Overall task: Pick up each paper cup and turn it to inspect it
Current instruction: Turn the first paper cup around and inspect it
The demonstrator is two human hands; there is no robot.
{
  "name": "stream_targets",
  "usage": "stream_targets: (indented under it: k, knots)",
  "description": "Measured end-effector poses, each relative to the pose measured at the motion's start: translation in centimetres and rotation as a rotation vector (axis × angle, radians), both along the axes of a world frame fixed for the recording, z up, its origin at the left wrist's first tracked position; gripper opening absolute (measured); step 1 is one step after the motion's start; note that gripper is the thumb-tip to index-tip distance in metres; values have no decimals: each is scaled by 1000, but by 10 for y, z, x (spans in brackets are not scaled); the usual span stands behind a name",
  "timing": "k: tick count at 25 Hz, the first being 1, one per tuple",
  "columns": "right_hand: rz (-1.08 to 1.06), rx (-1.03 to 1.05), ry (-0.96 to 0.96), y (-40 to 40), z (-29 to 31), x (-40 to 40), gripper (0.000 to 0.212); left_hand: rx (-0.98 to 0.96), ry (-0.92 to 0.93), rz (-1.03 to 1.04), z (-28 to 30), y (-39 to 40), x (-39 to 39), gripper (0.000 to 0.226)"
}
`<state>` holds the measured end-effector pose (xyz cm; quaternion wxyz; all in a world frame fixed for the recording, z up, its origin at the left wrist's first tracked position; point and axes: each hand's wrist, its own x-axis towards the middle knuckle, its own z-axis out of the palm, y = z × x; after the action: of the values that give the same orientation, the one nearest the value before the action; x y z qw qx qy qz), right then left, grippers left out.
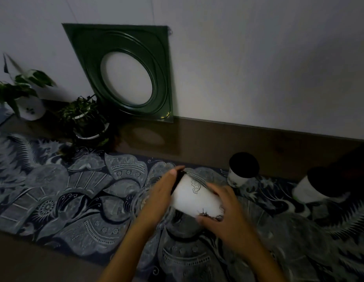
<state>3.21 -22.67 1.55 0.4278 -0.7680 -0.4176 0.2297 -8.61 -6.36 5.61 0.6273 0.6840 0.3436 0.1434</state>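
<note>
The white paper cup [194, 197] is held tipped on its side above the patterned mat [55, 192], its dark rim toward the far left and its base toward the near right. The left hand [159, 195] curls its fingers and thumb round the rim end; the right hand [228, 212] wraps the base end, so both hands are clamped on this 1 cup. Right of the held cup, 2 more cups stand on the mat: a second cup [242, 169] just beyond it near the mat's far edge, mouth open upward, and a third cup [317, 188] farther right, partly lost in shadow. Left of the held cup the mat lies flat and open out to 2 potted plants [85, 119] and a green square frame [126, 72] leaning on the wall. Bare wooden table [207, 143] runs beyond the mat's far edge.
</note>
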Motion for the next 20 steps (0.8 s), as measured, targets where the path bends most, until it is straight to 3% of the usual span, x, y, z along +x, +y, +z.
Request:
stream_targets:
  k: [7, 10, 15, 20]
  knots:
    - [104, -55, -556, -98, 121, -75, 88, -95, -274, 97, 68, -87, -58, 39]
    - [67, -28, -706, -123, 163, -101, 87, -64, -395, 81, 102, -114, -79, 41]
    - [-8, 52, -737, -154, 194, -143, 85, 43, -512, 32, 140, -144, -108, 39]
    - [-60, 94, -447, -175, 209, -163, 90, 143, -541, -4, 156, -161, -126, 40]
